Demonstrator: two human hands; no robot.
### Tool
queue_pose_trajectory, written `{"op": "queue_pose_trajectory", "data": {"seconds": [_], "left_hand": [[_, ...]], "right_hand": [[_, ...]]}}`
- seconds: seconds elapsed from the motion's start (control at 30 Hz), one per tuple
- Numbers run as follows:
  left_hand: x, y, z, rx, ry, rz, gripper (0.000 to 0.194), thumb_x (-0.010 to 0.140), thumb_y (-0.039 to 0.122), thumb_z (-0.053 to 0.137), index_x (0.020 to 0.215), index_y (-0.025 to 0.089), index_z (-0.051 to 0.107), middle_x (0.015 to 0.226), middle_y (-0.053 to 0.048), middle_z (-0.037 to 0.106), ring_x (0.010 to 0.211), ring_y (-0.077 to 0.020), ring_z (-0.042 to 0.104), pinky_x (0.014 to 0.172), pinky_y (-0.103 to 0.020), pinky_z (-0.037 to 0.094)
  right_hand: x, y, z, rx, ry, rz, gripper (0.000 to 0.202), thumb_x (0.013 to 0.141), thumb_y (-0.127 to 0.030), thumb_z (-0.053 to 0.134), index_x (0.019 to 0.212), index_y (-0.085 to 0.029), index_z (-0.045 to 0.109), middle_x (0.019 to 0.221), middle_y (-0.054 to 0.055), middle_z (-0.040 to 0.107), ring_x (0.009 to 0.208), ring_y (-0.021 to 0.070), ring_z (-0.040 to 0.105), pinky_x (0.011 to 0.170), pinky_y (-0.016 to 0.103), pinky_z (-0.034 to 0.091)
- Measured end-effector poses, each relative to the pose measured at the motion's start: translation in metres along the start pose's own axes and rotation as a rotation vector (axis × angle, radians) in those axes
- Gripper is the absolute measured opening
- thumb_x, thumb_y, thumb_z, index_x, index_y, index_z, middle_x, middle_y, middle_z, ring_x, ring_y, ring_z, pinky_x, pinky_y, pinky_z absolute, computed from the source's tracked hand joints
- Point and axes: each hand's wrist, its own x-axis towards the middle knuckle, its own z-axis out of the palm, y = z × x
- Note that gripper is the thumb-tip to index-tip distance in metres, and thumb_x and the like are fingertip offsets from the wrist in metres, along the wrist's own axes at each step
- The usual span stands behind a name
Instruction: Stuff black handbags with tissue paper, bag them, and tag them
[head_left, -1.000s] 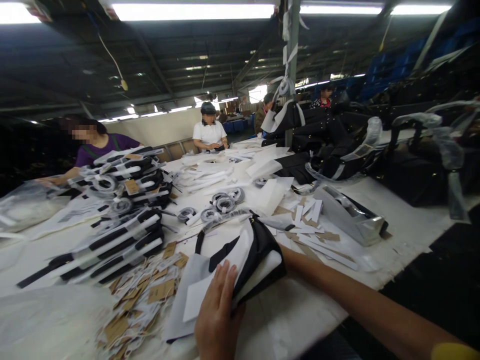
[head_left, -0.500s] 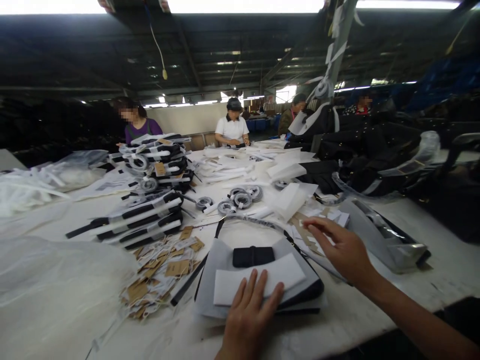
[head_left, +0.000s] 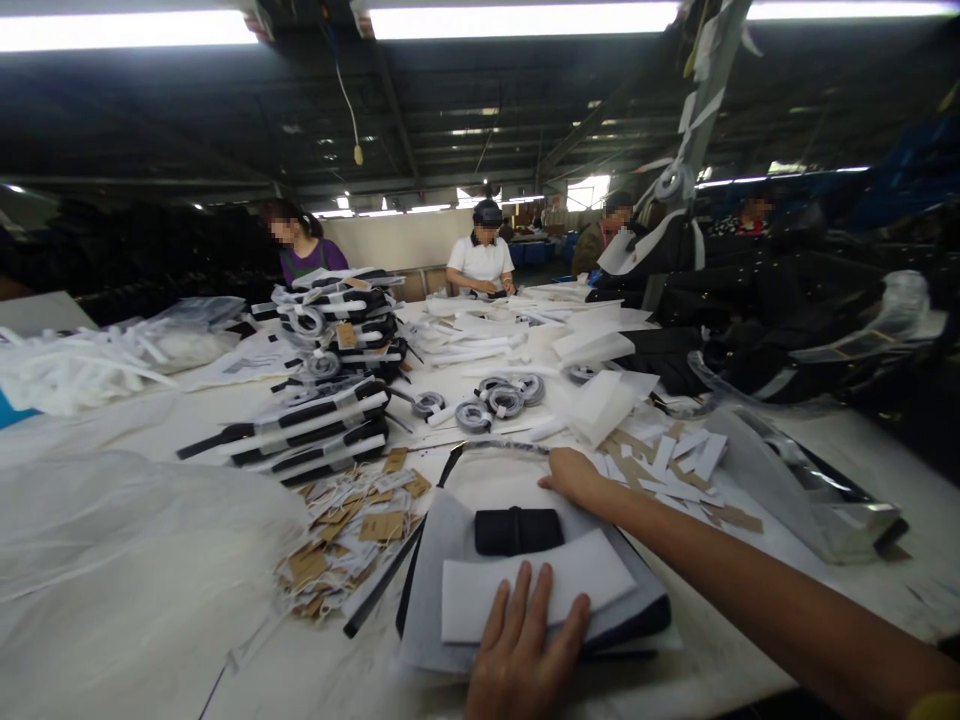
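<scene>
The black bag [head_left: 517,532] lay flat before me, at the centre of my clock face, a white sheet [head_left: 594,564] across its near half. My left hand [head_left: 525,642] rested palm down on that sheet from six o'clock, fingers spread, thumb angled toward one. My right arm stretched over from four o'clock, the right hand [head_left: 574,477] at one, fingers curled inward by the strap [head_left: 510,444]; I couldn't tell whether they pinched it. Cardboard tags [head_left: 382,526] lay at nine, grey coils [head_left: 505,400] at twelve.

Bare worktop [head_left: 885,592] is showing near its right edge; the right forearm [head_left: 720,572] and clear plastic wrap [head_left: 840,535] are hemming it in.
</scene>
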Motion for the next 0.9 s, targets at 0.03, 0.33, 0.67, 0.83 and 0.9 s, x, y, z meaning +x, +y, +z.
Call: {"op": "queue_pose_trajectory", "data": {"seconds": [0.03, 0.33, 0.67, 0.83, 0.9], "left_hand": [[0.003, -0.001, -0.002, -0.004, -0.014, 0.011, 0.037, 0.102, 0.030, 0.047, 0.137, 0.039, 0.057, 0.132, -0.002, 0.067, 0.123, -0.0226, 0.063, 0.107, -0.036, 0.047], [0.002, -0.003, -0.009, -0.002, -0.082, 0.030, 0.040, 0.102, 0.030, 0.046, 0.141, 0.039, 0.052, 0.136, -0.002, 0.064, 0.127, -0.0238, 0.060, 0.103, -0.036, 0.050], [0.007, -0.004, -0.011, 0.017, -0.079, 0.029, 0.041, 0.102, 0.031, 0.048, 0.143, 0.039, 0.050, 0.133, -0.002, 0.066, 0.125, -0.0220, 0.061, 0.107, -0.035, 0.045], [0.009, -0.006, -0.013, 0.050, -0.104, 0.073, 0.040, 0.103, 0.031, 0.046, 0.142, 0.038, 0.051, 0.131, -0.003, 0.067, 0.122, -0.0234, 0.063, 0.102, -0.036, 0.049], [0.011, -0.007, -0.016, 0.053, -0.132, 0.090, 0.040, 0.103, 0.030, 0.044, 0.142, 0.038, 0.051, 0.131, -0.003, 0.067, 0.122, -0.0230, 0.063, 0.100, -0.035, 0.050]], "right_hand": [[-0.001, 0.002, -0.001, -0.004, -0.028, 0.026, 0.035, 0.096, -0.035, 0.063, 0.125, -0.016, 0.060, 0.126, 0.010, 0.061, 0.107, 0.0238, 0.064, 0.090, 0.045, 0.055], [-0.010, 0.017, -0.008, 0.266, -0.115, 0.025, 0.027, 0.097, -0.036, 0.062, 0.116, -0.016, 0.064, 0.117, 0.007, 0.065, 0.100, 0.0216, 0.065, 0.085, 0.041, 0.057], [-0.029, 0.025, -0.015, 0.807, 0.085, -0.076, 0.054, 0.078, -0.029, 0.076, 0.126, -0.013, 0.056, 0.087, 0.004, 0.074, 0.080, 0.0175, 0.070, 0.077, 0.030, 0.056], [-0.044, 0.018, -0.040, 0.860, 0.195, -0.170, 0.067, 0.079, -0.029, 0.071, 0.142, -0.018, 0.051, 0.096, 0.005, 0.079, 0.091, 0.0216, 0.071, 0.091, 0.036, 0.054], [-0.061, 0.018, -0.049, 0.820, 0.202, -0.232, 0.053, 0.078, -0.031, 0.072, 0.129, -0.020, 0.065, 0.095, 0.003, 0.079, 0.093, 0.0242, 0.072, 0.095, 0.038, 0.053]]}}
